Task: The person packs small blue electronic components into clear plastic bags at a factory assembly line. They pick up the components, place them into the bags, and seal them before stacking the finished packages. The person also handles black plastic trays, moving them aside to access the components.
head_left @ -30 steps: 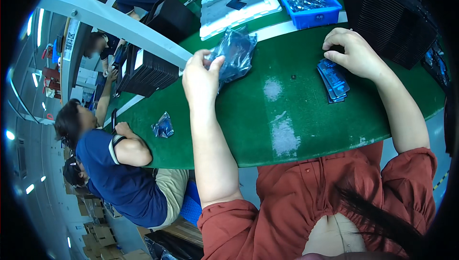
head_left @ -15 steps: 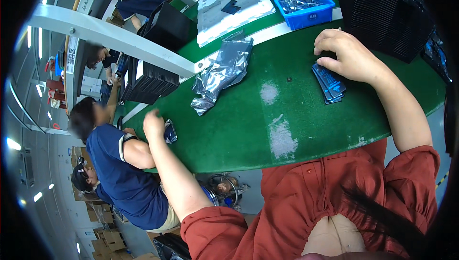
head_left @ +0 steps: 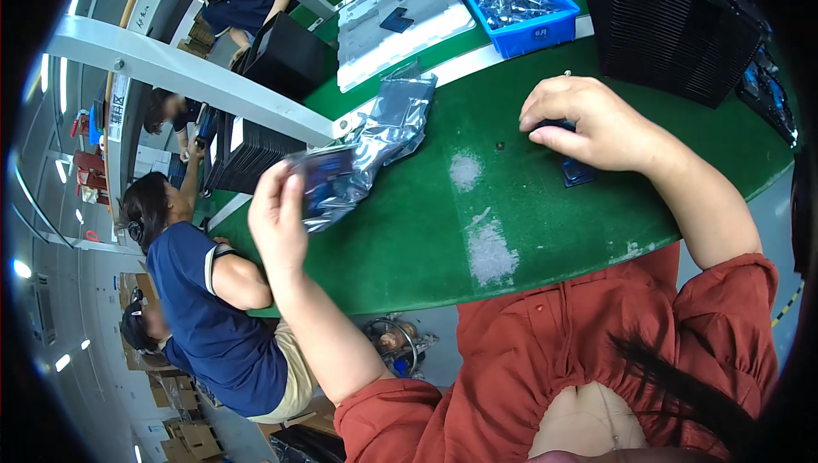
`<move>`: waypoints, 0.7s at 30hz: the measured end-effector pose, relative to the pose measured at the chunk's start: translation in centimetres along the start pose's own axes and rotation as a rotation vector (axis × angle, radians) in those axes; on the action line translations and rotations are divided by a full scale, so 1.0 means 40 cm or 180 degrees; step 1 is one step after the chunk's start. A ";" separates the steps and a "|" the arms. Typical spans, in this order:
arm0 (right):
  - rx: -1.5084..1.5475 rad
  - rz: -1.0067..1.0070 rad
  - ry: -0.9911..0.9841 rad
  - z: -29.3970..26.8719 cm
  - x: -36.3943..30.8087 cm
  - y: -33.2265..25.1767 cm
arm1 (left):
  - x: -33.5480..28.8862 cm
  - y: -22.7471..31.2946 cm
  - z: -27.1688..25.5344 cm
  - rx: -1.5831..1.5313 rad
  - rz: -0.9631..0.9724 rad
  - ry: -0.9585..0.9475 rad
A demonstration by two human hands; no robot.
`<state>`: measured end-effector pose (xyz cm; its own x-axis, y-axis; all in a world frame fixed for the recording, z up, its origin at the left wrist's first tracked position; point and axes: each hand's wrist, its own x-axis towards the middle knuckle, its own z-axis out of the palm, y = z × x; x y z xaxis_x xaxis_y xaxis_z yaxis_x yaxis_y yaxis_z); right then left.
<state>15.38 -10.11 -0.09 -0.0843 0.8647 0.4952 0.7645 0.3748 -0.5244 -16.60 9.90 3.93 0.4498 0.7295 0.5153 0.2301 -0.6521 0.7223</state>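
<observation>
The fingers of the left hand (head_left: 281, 229) are clamped, thumb opposed, on the near edge of a small dark film packet (head_left: 327, 178). The packet extends from these fingertips to the right, tilted and slightly blurred, in front of the lower end of a silver film bag (head_left: 396, 118). In the preceding frame the left fingers stood beside a small packet on the tabletop (head_left: 388, 263) and the silver bag was fully exposed; its lower end is now partly hidden. The silver bag lies beyond the left fingertips, to their right. The fingers of the right hand (head_left: 590, 122) are curled over a stack of blue cards (head_left: 578, 172), the thumb set apart from the index finger. A dark piece shows in that gap; whether the fingers grip it cannot be determined. Previously most of the fanned stack was exposed below this hand; now chiefly its near end shows beneath the thumb. Beyond the right fingers stands a blue bin (head_left: 538, 35) of metal parts; a black tray stack (head_left: 673, 33) stands beyond and to their right.
</observation>
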 end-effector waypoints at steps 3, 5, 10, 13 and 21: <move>0.0232 -0.0184 0.0343 -0.005 -0.002 -0.034 | 0.007 0.132 0.139 0.0241 0.0420 -0.0983; 0.0358 -0.0325 0.0641 0.003 -0.005 -0.040 | -0.005 0.198 0.232 0.0211 0.0354 -0.1426; 0.0494 0.0218 0.0460 0.006 -0.011 -0.053 | -0.040 0.244 0.364 0.0328 0.0674 -0.1752; 0.0480 0.0713 -0.0063 -0.007 -0.008 -0.063 | -0.062 0.225 0.382 0.0394 0.0741 -0.1788; 0.1060 0.1344 -0.0771 -0.019 -0.002 -0.091 | -0.071 0.194 0.385 0.0122 0.0857 -0.2052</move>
<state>13.10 -11.80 2.32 0.0102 0.9990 0.0446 0.5250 0.0326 -0.8505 -2.79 -0.40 0.95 0.9150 0.2814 0.2891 0.0638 -0.8085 0.5851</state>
